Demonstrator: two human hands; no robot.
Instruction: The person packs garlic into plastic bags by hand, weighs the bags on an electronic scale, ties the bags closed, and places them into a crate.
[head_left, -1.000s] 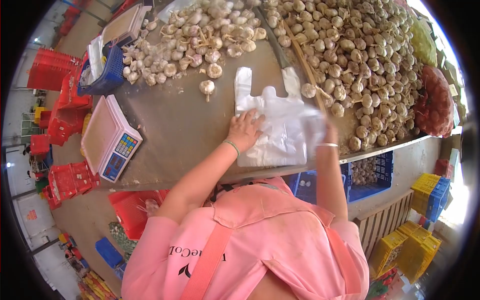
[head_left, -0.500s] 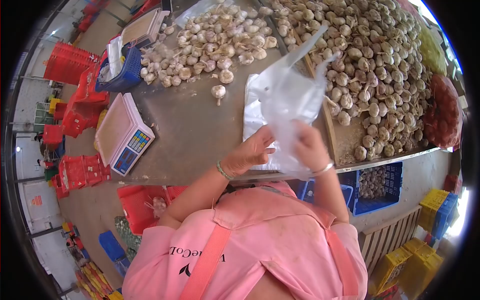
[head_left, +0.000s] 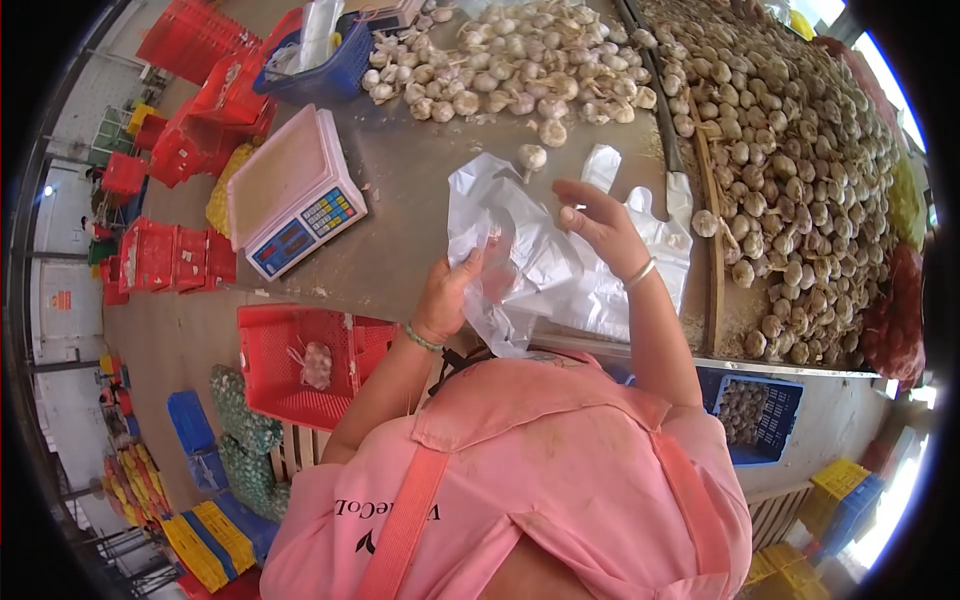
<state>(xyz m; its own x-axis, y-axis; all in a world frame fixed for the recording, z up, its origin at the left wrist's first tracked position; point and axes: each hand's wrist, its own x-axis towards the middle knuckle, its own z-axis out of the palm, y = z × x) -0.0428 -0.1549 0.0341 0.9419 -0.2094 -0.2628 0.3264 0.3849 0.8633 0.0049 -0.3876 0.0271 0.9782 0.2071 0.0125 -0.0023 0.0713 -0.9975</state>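
My left hand (head_left: 448,297) grips the near left part of a thin, crumpled plastic bag (head_left: 520,265), thumb on top and the other fingers partly behind the film. Over the bag's right side, my right hand (head_left: 603,225) is raised with thumb and fingers apart, holding nothing. Beneath and to the right lie flat white plastic bags (head_left: 655,255) with their handles pointing away from me. One garlic bulb (head_left: 531,158) sits just beyond the crumpled bag, near a heap of garlic (head_left: 520,60) on the metal table (head_left: 400,205).
A scale (head_left: 290,195) stands at the left, with a blue basket (head_left: 325,65) behind it. Right of a wooden strip (head_left: 712,230) is a large garlic pile (head_left: 790,170). A red crate (head_left: 300,365) and a blue crate (head_left: 757,415) are below the table edge.
The top bag has come off the flat bags and moved left, now in my left hand. My right hand has let go of it and opened. The view has shifted to the right.
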